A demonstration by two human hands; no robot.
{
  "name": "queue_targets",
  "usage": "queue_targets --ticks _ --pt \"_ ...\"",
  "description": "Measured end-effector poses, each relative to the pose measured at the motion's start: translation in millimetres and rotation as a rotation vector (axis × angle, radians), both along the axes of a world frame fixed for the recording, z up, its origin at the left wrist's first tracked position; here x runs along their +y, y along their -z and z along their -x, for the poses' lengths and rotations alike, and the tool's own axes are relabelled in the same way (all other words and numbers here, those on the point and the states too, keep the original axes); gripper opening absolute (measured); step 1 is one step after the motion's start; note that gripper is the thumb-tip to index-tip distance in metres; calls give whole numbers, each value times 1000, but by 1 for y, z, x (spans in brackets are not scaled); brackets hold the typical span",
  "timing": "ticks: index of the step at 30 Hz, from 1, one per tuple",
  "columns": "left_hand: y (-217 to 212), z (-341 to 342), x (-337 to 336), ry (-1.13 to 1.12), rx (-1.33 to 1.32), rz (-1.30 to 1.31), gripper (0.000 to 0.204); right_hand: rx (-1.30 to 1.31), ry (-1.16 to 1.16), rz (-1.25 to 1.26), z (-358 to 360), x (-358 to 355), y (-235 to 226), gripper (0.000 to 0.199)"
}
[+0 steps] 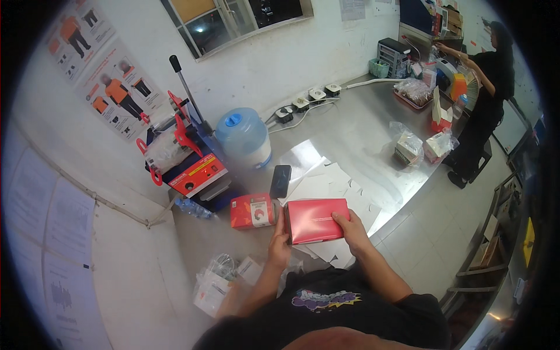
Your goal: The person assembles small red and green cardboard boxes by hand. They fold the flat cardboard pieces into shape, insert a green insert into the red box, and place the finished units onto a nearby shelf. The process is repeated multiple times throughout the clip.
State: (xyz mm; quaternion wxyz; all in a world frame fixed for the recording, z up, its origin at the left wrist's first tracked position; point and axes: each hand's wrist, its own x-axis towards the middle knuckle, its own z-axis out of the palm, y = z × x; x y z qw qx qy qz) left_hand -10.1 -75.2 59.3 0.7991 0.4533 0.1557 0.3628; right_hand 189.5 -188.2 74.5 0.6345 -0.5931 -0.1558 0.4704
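A red cardboard box (315, 220) is held level between my two hands, just above the near part of the metal table. My left hand (280, 242) lies flat along the box's left end, fingers pointing away from me. At the right end my right hand (352, 228) grips the box, its thumb on the top face. Left of the held box stands a second red box (252, 211) with a white and orange label. A dark phone (280, 181) lies beyond it. White paper sheets (326, 182) are spread under and behind the held box.
A blue-and-red press machine (195, 175) with a long lever stands left, beside a large water jug (244, 137). Power sockets (300, 104) line the wall. Bagged boxes (408, 148) sit farther right, where a person in black (490, 87) works. Bagged white packages (214, 290) lie near left.
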Motion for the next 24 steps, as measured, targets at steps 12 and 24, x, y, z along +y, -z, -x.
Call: queue_targets --ticks 12,24 --pt "10 10 13 -171 218 98 58 138 -101 -276 -2 -10 6 66" --pt "36 53 8 67 350 157 43 -115 -561 -89 -2 -7 21 64"
